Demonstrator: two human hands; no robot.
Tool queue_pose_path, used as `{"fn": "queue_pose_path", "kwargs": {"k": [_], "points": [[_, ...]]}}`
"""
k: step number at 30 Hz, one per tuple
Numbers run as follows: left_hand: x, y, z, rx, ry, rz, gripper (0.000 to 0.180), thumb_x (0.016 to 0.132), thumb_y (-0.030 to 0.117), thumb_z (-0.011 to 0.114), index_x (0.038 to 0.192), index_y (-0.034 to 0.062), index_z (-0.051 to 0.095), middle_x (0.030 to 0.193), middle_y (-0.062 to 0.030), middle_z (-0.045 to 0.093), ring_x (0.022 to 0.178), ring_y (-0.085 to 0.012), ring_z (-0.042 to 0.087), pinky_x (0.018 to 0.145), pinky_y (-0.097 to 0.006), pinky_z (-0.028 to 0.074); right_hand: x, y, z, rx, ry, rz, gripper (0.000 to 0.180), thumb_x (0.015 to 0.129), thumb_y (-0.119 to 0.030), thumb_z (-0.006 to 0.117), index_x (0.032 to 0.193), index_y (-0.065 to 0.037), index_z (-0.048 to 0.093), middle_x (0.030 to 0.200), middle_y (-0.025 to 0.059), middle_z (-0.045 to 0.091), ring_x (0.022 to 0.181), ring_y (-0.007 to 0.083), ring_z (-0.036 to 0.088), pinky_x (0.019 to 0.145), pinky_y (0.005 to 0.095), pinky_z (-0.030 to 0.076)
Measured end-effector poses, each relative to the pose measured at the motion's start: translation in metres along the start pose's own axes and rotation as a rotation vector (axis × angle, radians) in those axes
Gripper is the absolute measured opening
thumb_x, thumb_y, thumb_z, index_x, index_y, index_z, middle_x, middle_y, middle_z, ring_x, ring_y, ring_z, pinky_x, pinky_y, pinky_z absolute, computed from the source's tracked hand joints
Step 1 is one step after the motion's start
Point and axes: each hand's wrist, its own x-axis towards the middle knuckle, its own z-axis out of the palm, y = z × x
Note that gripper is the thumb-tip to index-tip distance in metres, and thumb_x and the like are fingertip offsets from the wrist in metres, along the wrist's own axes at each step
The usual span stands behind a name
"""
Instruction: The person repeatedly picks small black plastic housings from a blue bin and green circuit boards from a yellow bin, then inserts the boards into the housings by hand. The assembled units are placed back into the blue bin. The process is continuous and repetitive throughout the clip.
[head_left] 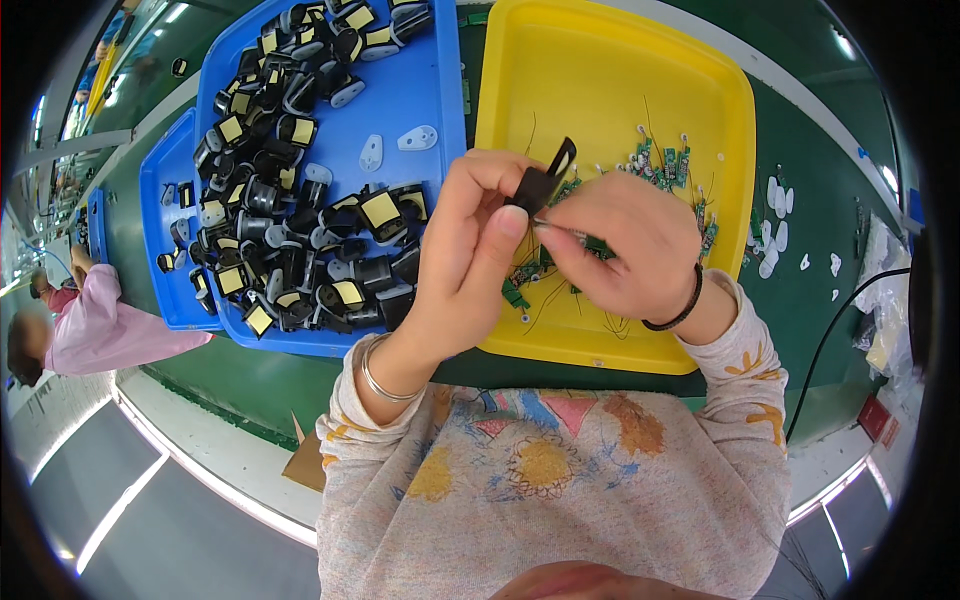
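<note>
My left hand (pixel 462 250) grips a small black plastic housing (pixel 535 188) between thumb and fingers, with a flap-like part sticking up from it. Right beside it, my right hand (pixel 632 235) is closed in a pinch at the housing's lower edge. A thin, light-coloured bit shows at those fingertips, too small to name. Both hands are above the yellow tray (pixel 610 70), where small green circuit boards (pixel 515 294) with thin black wires lie, partly hidden under my right hand.
To the left, a blue tray (pixel 400 85) holds many black housings with yellow pads and grey oval plates (pixel 417 138). A smaller blue tray (pixel 152 220) sits beyond it. White oval pieces (pixel 781 236) and a black cable (pixel 840 318) lie at right. Another person (pixel 105 320) sits far left.
</note>
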Motion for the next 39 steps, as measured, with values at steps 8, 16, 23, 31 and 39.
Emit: {"fn": "queue_pose_path", "kwargs": {"k": [8, 16, 23, 31, 39], "points": [[0.004, 0.007, 0.001, -0.084, -0.006, -0.017, 0.015, 0.088, 0.003, 0.042, 0.102, -0.0007, 0.042, 0.100, -0.0080, 0.046, 0.093, -0.0124, 0.045, 0.085, -0.025, 0.035, 0.004, -0.002, -0.007, 0.166, -0.042, 0.249, 0.014, 0.069, -0.008, 0.068, 0.080, -0.005, 0.060, 0.068, 0.0062, 0.057, 0.051, 0.0178, 0.053, 0.045, 0.0246, 0.040], [0.000, 0.003, -0.003, -0.080, 0.042, -0.005, 0.013, 0.086, 0.001, 0.044, 0.098, -0.0007, 0.043, 0.101, -0.0094, 0.045, 0.094, -0.0142, 0.044, 0.086, -0.027, 0.035, 0.004, -0.001, -0.008, 0.216, -0.117, 0.238, 0.013, 0.071, -0.007, 0.067, 0.082, -0.005, 0.059, 0.069, 0.0057, 0.056, 0.051, 0.0163, 0.053, 0.044, 0.0235, 0.039], [0.007, 0.003, -0.008, 0.135, 0.032, 0.136, 0.027, 0.079, 0.001, 0.057, 0.101, 0.0026, 0.041, 0.103, -0.0102, 0.046, 0.093, -0.0140, 0.047, 0.083, -0.026, 0.038, -0.002, 0.002, -0.003, 0.665, -0.097, 0.590, 0.011, 0.078, -0.004, 0.061, 0.087, -0.001, 0.056, 0.076, 0.0045, 0.057, 0.060, 0.0098, 0.055, 0.056, 0.0204, 0.045], [0.005, 0.009, -0.011, -0.161, 0.135, -0.132, 0.037, 0.084, 0.006, 0.054, 0.116, 0.0033, 0.037, 0.091, -0.0086, 0.059, 0.080, -0.0114, 0.054, 0.073, -0.022, 0.042, -0.002, 0.003, -0.010, 1.136, -0.192, 0.892, 0.014, 0.083, -0.007, 0.057, 0.094, -0.001, 0.050, 0.077, 0.0044, 0.057, 0.063, 0.0081, 0.057, 0.057, 0.0188, 0.047], [0.004, 0.007, 0.000, -0.143, 0.096, -0.246, 0.036, 0.084, 0.007, 0.055, 0.116, 0.0033, 0.038, 0.089, -0.0076, 0.059, 0.076, -0.0082, 0.052, 0.067, -0.021, 0.039, 0.001, 0.002, -0.010, 1.175, -0.121, 0.991, 0.016, 0.084, -0.010, 0.057, 0.095, -0.002, 0.048, 0.074, 0.0048, 0.059, 0.060, 0.0078, 0.058, 0.055, 0.0187, 0.049]]}}
